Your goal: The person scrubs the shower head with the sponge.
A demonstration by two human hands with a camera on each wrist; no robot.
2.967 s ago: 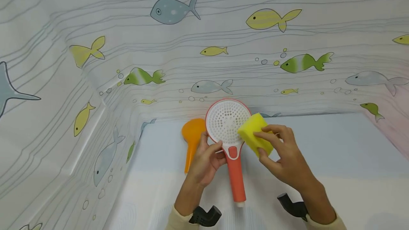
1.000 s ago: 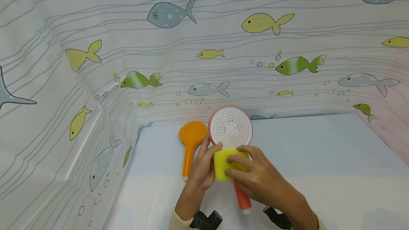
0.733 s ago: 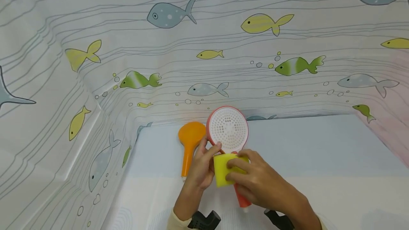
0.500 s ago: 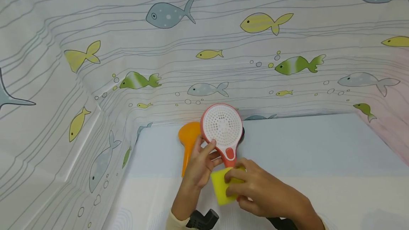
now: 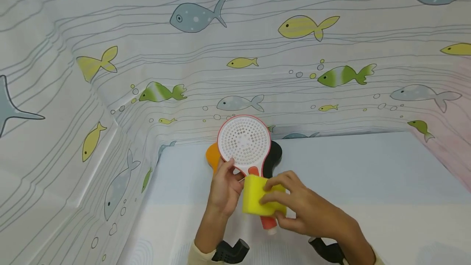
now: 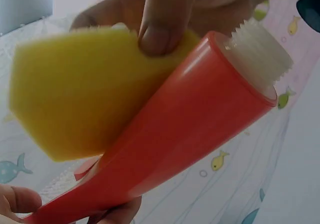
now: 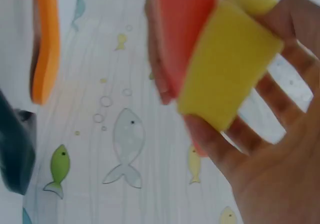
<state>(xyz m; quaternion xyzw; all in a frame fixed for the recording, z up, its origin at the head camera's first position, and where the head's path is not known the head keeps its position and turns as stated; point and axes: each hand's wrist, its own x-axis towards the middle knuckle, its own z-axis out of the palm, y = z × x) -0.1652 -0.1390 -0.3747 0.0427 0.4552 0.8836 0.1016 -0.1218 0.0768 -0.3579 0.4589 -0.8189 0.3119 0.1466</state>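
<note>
My left hand (image 5: pixel 225 189) grips a red shower head (image 5: pixel 244 140) at its neck, thumb on the rim of the white, nozzled face. In my right hand (image 5: pixel 303 203) is a yellow sponge (image 5: pixel 254 195), pinched between thumb and fingers. The sponge lies against the handle, covering its middle in the head view; the handle's lower end shows below it. In the left wrist view the red handle (image 6: pixel 185 119) ends in a pale threaded connector (image 6: pixel 260 52), with the sponge (image 6: pixel 75 94) along its side. The right wrist view shows the sponge (image 7: pixel 230 64) against the red handle too.
Behind the held shower head, an orange shower head (image 5: pixel 212 156) and a black one (image 5: pixel 272 156) lie on the pale table (image 5: pixel 368 171), both partly hidden. A fish-patterned sheet (image 5: pixel 206 60) rises behind and at the left.
The sponge has gone from beside the nozzle face down onto the handle, slid lower along it, then back up. The red shower head has shifted left, covering much of the orange one and revealing the black one.
</note>
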